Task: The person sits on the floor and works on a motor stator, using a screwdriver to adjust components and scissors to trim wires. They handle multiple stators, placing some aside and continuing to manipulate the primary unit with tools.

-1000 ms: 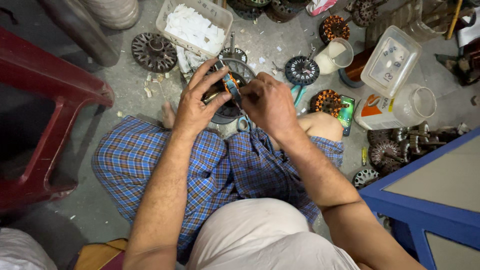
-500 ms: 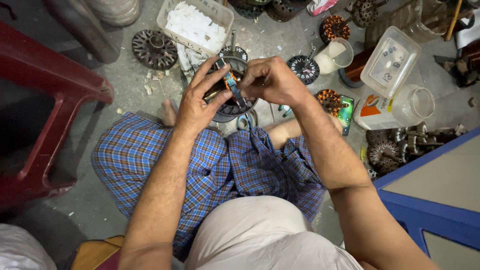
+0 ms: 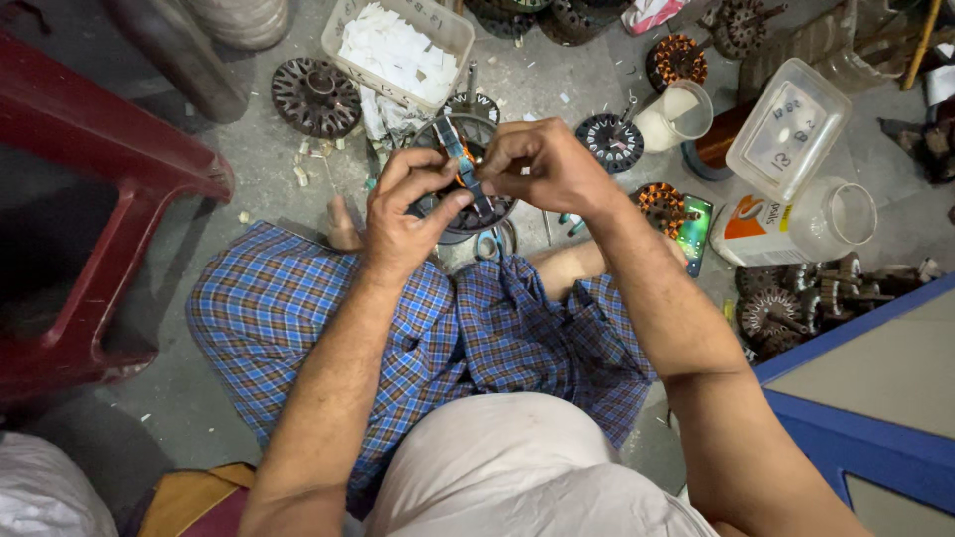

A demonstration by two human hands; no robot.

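Note:
I sit on the floor in a blue checked cloth, both hands raised over my knees. My left hand (image 3: 408, 204) grips the rim of a dark round motor stator (image 3: 453, 134) from the left. My right hand (image 3: 542, 164) is closed on a thin blue and orange tool (image 3: 466, 169), whose tip lies across the stator's slots. The stator's lower half is hidden behind my fingers and the tool. Scissors (image 3: 492, 242) lie on the floor just below it.
A white tub of paper slips (image 3: 398, 45) stands behind the stator. Other stators (image 3: 316, 94), a copper-wound one (image 3: 659, 204), a phone (image 3: 696, 229), a clear jar (image 3: 806, 214), a plastic box (image 3: 791, 129), a cup (image 3: 676, 111). Red stool (image 3: 109, 199) left, blue-edged board (image 3: 865, 398) right.
Both hands have stayed on the stator and tool, with the fingers shifting slightly. The view has drifted a little, so the hands sit somewhat higher in the picture.

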